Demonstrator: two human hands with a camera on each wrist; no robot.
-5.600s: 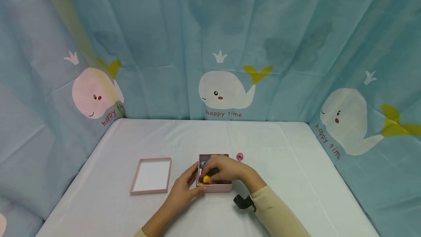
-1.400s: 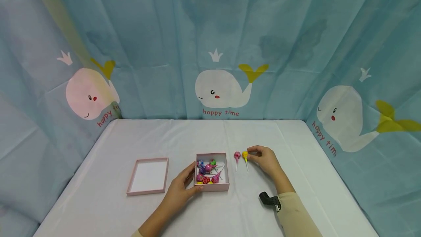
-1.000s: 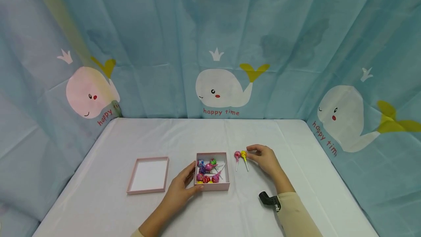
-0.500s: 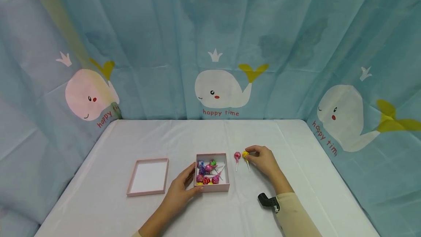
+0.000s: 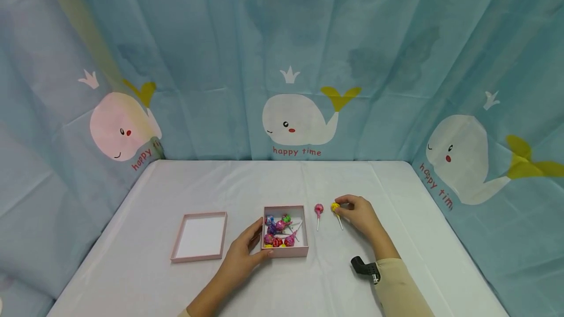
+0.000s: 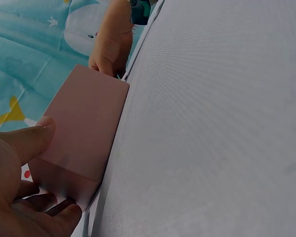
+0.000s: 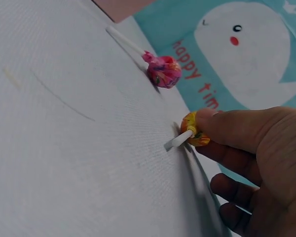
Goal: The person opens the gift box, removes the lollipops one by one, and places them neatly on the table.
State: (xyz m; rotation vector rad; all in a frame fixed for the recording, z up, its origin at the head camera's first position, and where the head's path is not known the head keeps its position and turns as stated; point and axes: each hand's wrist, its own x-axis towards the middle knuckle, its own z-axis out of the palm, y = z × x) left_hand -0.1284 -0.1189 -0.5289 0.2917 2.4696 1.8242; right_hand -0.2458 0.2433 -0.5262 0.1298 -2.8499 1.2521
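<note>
A person sat at a tabletop (image 5: 220, 185) covered in white cloth, with whale-print curtains behind. The left hand (image 5: 240, 253) gripped the near left corner of a small pink box (image 5: 284, 251), thumb on its front wall and fingers round the side, seemingly to steady it. The box stood open and held a jumble of wrapped lollipops (image 5: 279, 229) in pink, blue, green, red and yellow.

To the right of the box, the right hand (image 5: 361, 215) pinched the head of a yellow lollipop (image 5: 336, 207) between thumb and fingertips. It lay flat on the cloth, head pointing away from the person, its white stick running back toward them, slightly to the right. A pink lollipop (image 5: 319, 208) lay just beside it on the left, apart, pointing much the same way, so the two seemed to be set out as a row.

The box's lid (image 5: 200, 236) lay upturned to the left, near but apart.
</note>
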